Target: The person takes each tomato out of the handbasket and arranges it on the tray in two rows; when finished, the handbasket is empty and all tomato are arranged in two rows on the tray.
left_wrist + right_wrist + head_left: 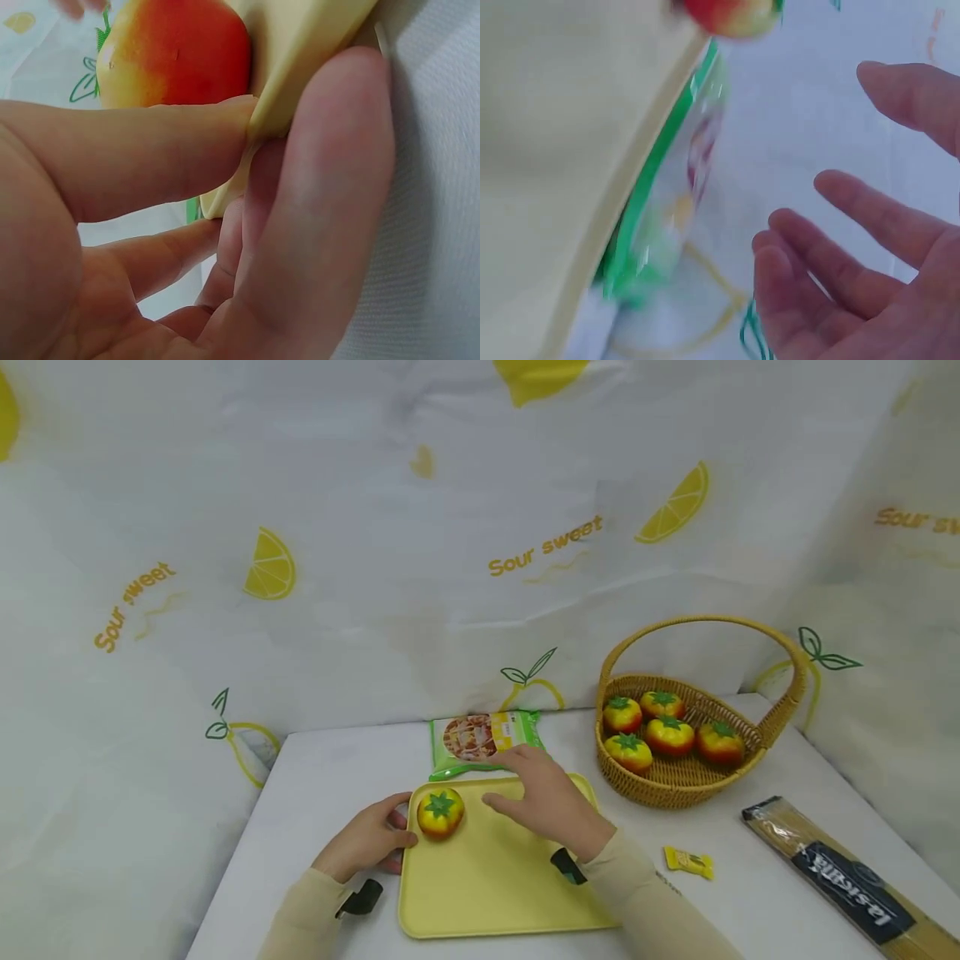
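Observation:
My left hand (367, 841) grips the left rim of a pale yellow tray (506, 889), thumb on the upper side and fingers beneath, as the left wrist view shows. Just inside that rim, in the tray's upper left corner, sits a yellow-and-red persimmon-like fruit (440, 814) with a green leafy top. Over the right half of the tray hovers my right hand (546, 797), its fingers spread and holding nothing. In the right wrist view those fingers (862, 217) are loosely bent, apart from the fruit.
Behind the tray lies a green-edged food packet (480, 739). A wicker basket (675, 793) with a tall handle holds several similar fruits at the back right. Nearer on the right are a small yellow wrapped candy (688, 862) and a long pasta packet (847, 872). Printed white cloth walls (375, 635) surround the table.

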Motion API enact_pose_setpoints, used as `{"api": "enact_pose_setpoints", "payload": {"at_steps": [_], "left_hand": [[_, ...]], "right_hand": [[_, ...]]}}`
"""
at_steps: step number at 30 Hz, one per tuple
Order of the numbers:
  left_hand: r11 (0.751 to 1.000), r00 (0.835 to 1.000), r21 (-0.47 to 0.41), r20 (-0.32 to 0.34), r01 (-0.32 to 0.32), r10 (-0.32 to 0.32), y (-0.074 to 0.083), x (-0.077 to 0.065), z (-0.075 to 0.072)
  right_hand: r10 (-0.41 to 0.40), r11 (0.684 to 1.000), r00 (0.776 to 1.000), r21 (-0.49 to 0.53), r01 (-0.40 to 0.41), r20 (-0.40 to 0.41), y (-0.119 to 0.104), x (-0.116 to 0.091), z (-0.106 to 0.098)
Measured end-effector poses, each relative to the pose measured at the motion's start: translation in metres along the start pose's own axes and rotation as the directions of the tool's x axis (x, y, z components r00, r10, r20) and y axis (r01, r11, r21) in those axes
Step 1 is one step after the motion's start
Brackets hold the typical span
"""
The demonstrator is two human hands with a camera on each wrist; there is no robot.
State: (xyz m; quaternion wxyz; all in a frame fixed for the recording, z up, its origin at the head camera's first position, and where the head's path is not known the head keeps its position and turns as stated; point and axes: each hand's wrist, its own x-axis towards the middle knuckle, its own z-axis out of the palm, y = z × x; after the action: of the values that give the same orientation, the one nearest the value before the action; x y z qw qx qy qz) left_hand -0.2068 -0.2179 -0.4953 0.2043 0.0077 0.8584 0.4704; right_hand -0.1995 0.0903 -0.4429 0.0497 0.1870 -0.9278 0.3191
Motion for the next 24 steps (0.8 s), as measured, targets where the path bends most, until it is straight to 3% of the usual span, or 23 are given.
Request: {"api": "enact_pose_setpoints", "payload": {"at_steps": [3, 6, 13, 18, 24], "left_hand": [[1.000, 1.000, -0.011, -0.016, 0.020, -0.020, -0.002, -0.006, -0.004], [1.000, 1.000, -0.029, 0.008, 0.006, -0.006, -0.002, -0.008, -0.002], [0.999, 0.999, -0.036, 0.027, -0.016, 0.017, 0.000, -0.007, 0.003], [1.000, 1.000, -0.017, 0.009, 0.000, 0.000, 0.001, -0.004, 0.002], [1.000, 1.000, -0.008, -0.010, 0.029, -0.029, 0.000, -0.001, 0.000]], "right_hand": [[-0.058, 0.994, 0.998, -0.099, 0.055, -0.032, 0.022, -0.009, -0.027], [-0.092, 0.979, 0.994, -0.188, 0.080, -0.056, 0.051, -0.023, -0.063], [0.051, 0.949, 0.998, -0.311, -0.057, -0.026, 0.123, -0.047, -0.144], [0.163, 0.900, 0.987, -0.408, -0.154, -0.011, 0.166, -0.055, -0.172], [0.226, 0.863, 0.974, -0.469, -0.190, 0.020, 0.187, -0.057, -0.182]]}}
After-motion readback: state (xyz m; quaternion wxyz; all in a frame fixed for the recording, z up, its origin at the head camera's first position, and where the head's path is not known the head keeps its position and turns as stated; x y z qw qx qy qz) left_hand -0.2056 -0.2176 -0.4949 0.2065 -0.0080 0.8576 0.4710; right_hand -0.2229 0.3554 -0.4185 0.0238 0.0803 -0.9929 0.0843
